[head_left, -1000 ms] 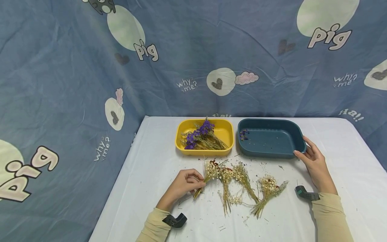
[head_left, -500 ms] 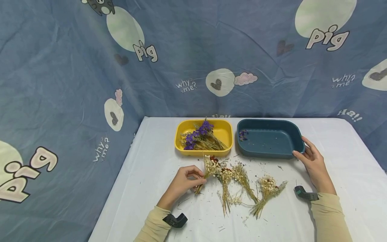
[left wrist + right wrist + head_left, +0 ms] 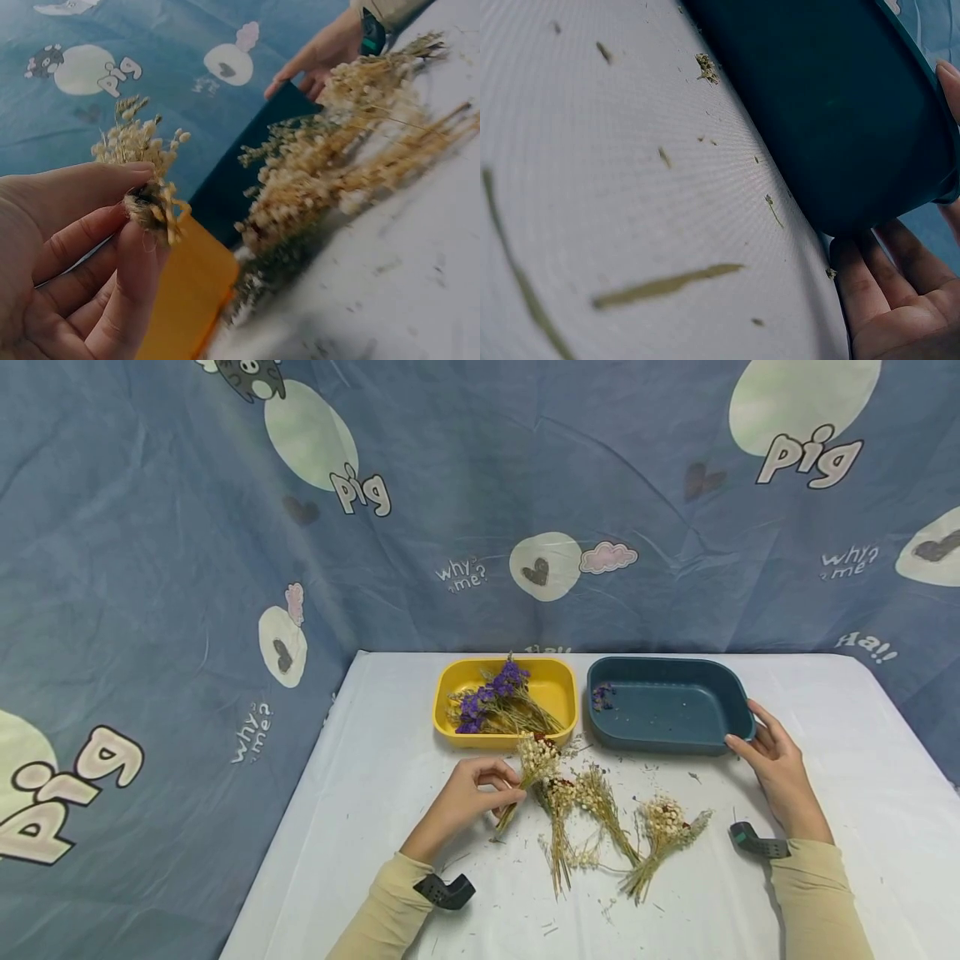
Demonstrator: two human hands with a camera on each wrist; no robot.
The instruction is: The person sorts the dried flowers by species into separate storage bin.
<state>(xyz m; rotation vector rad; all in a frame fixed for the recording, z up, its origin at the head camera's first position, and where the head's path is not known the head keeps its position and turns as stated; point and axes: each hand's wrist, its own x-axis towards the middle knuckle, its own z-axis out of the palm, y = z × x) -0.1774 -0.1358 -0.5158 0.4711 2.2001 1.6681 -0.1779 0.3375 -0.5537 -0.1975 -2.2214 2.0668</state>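
Dried flower bunch with cream blossoms, dark-red specks and straw-coloured stems [image 3: 538,758] should weigh almost nothing. Its stems look stiff yet brittle, its heads fragile and likely to shed; the dry, rough stalks probably won't slip. The gathered stems seem the safest place to take hold, lightly, clear of the blossoms.

That is where the person's left hand [image 3: 472,793] has it, pinching the stems between thumb and fingers. The bunch slants over the white cloth-covered table [image 3: 885,760], its heads leaning toward the far edge and overlapping the near wall of the yellow rectangular plastic tray [image 3: 558,681] in the head view; its tails point toward the near left corner. Whether the stem ends touch the cloth I cannot tell. From the left wrist the heads look like small pale beads above the fingertips.

Purple dried flowers [image 3: 480,702] lie in the yellow tray, near the table's far edge. Rightward, nearer the front edge, lie three similar bunches: one with straight tan stems [image 3: 558,835], one thin and slanting [image 3: 611,814], one fuller with a grey-green sprig [image 3: 663,835].

Farther right, the dark teal rectangular tray [image 3: 667,706] holds a few purple bits. The person's right hand [image 3: 783,772] grips its near right corner, thumb in front, fingers round the end.
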